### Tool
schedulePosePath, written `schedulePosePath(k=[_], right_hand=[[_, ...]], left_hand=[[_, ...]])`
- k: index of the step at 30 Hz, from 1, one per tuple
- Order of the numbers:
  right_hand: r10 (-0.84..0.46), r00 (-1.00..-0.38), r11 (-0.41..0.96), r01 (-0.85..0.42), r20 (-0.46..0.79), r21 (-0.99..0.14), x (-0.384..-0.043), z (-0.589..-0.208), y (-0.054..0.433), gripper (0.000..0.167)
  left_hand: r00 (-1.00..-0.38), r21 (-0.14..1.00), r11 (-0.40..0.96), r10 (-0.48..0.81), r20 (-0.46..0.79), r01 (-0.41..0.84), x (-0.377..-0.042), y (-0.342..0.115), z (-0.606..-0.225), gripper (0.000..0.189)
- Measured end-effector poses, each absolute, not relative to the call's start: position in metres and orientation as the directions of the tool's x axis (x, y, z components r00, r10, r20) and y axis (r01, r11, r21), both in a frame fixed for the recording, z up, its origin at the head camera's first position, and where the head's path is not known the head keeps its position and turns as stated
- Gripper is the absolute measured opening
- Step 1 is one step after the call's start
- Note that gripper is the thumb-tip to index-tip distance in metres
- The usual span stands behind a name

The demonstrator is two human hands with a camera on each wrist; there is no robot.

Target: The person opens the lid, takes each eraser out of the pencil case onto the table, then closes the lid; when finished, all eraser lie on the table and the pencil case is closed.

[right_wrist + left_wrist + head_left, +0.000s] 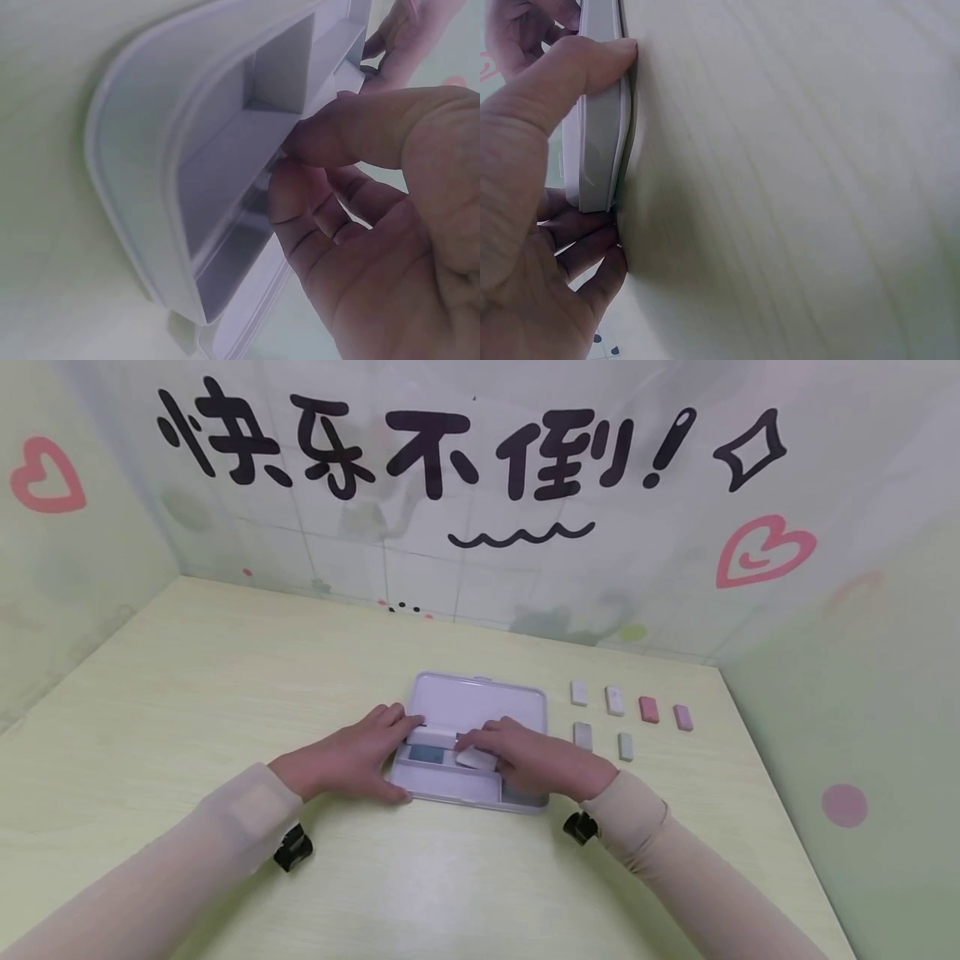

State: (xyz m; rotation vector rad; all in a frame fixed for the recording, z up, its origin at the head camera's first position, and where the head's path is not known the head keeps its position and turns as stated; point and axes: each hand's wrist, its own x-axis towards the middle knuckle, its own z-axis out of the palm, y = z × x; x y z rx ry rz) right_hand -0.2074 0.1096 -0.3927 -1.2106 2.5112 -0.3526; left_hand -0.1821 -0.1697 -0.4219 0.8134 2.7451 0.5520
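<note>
A lavender pencil case (450, 787) lies on the table with its lid (480, 702) laid back, its tray split into compartments. My left hand (360, 756) holds the case's left end, thumb at the front corner and fingers behind. In the left wrist view, the thumb (592, 64) rests across the case's side wall. My right hand (536, 756) reaches over the tray, its fingertips pinching a white eraser (476, 759) in the middle compartment. The right wrist view hides the eraser behind the fingers. A blue-grey block (426, 753) and a white block (433, 737) lie left of it.
Right of the case lie small loose erasers: white ones (578, 693), a red one (648, 709), a purple one (682, 717), a grey one (582, 735) and a pale green one (626, 747). Printed walls (480, 577) bound the pale wooden table (420, 893).
</note>
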Motion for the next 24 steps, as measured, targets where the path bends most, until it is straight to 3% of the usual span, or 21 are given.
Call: schedulePosePath(k=[15, 24], right_hand=[[-0.745, -0.641, 0.658, -0.661, -0.183, -0.361, -0.2036, -0.3890, 0.1117, 0.054], [-0.738, -0.641, 0.662, -0.628, -0.209, -0.410, -0.2046, -0.3869, 0.1140, 0.051]], left_hand=[[-0.821, 0.422, 0.771, 0.563, -0.101, 0.476, -0.1808, -0.1718, -0.4209, 0.100], [-0.823, 0.427, 0.774, 0.558, -0.109, 0.468, -0.1809, -0.1708, -0.4215, 0.100]])
